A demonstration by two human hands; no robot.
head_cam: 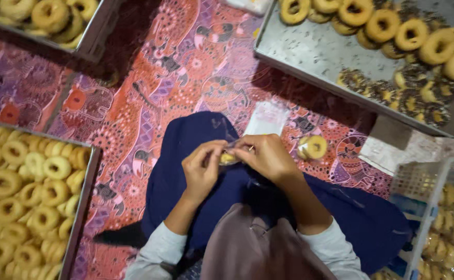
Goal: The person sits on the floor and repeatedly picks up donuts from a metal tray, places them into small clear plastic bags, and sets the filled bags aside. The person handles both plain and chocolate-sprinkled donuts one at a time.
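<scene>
Over my dark blue lap, my left hand (pixel 202 168) and my right hand (pixel 268 155) meet on a small clear plastic bag with a doughnut in it (pixel 228 157). Both hands pinch the bag's top between the fingertips. The doughnut is mostly hidden by my fingers. A stack of clear plastic bags (pixel 268 118) lies just beyond my hands on the patterned cloth. A bagged doughnut (pixel 313 147) rests on the cloth to the right of my right hand.
A metal tray (pixel 84 192) full of plain ring doughnuts sits at the left. Another tray (pixel 310 52) at the top right holds plain and sprinkled doughnuts. A third tray (pixel 95 36) is at the top left. A white plastic basket (pixel 418 179) of bagged doughnuts stands at the right.
</scene>
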